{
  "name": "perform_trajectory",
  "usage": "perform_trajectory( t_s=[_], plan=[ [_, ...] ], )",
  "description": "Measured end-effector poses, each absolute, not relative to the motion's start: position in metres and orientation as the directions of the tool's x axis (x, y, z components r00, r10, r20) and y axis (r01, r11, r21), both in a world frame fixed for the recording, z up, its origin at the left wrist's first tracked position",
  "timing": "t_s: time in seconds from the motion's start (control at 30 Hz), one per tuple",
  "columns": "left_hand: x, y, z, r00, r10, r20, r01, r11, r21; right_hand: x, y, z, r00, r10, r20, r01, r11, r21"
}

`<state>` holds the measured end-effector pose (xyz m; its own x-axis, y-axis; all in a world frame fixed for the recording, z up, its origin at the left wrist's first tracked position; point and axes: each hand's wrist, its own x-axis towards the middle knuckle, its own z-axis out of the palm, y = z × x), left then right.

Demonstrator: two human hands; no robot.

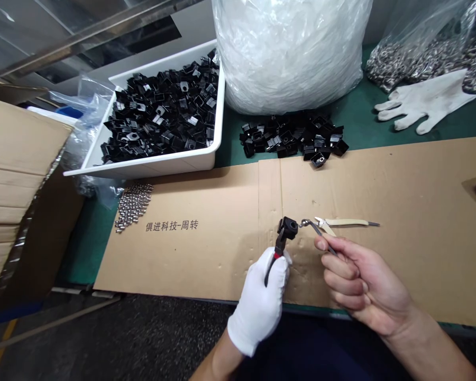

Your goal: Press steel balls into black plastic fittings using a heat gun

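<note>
My left hand [259,301], in a white glove, is closed round the handles of dark pliers [280,244] with a touch of red. The jaws hold a small black plastic block [289,227] with a round hole in its face. My bare right hand [357,280] grips a thin, bent metal rod [319,230], maybe a hex key. At the rod's tip, close to the block's right side, is a small shiny metal piece [304,223]; whether it touches the block I cannot tell. Just behind the rod lies a cream-handled cutting tool [345,222] on the cardboard.
A white bin [158,168] full of black blocks stands at the back left. More loose blocks [289,138] lie before a big plastic bag [289,58]. Small metal pieces [134,205] are laid out at left. A white glove [428,100] lies by bagged metal parts [424,58].
</note>
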<state>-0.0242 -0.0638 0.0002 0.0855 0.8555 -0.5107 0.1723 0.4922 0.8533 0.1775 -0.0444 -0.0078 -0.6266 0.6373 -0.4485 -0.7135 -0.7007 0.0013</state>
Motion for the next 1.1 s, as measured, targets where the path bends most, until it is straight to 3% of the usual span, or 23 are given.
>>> perform_trajectory(
  t_s=[0.23, 0.4, 0.57, 0.93, 1.1],
  plan=[
    [-0.029, -0.063, -0.003, 0.172, 0.833, -0.526, 0.193, 0.495, 0.847, 0.182, -0.046, -0.006, -0.601, 0.634, -0.488, -0.694, -0.716, -0.076],
    [-0.028, -0.059, -0.001, 0.202, 0.832, -0.517, 0.158, 0.493, 0.856, 0.178, -0.049, 0.002, -0.386, 0.732, -0.562, -0.634, -0.653, -0.414],
    [-0.027, -0.057, 0.002, 0.216, 0.821, -0.528, 0.151, 0.506, 0.849, 0.176, -0.052, 0.003, -0.279, 0.81, -0.515, -0.545, -0.575, -0.61],
    [-0.027, -0.057, 0.001, 0.204, 0.805, -0.557, 0.179, 0.528, 0.83, 0.17, -0.056, -0.004, -0.211, 0.883, -0.42, -0.444, -0.469, -0.763],
    [-0.028, -0.057, 0.001, 0.204, 0.81, -0.549, 0.202, 0.514, 0.833, 0.171, -0.065, -0.013, -0.13, 0.937, -0.326, -0.305, -0.35, -0.885]
  ],
)
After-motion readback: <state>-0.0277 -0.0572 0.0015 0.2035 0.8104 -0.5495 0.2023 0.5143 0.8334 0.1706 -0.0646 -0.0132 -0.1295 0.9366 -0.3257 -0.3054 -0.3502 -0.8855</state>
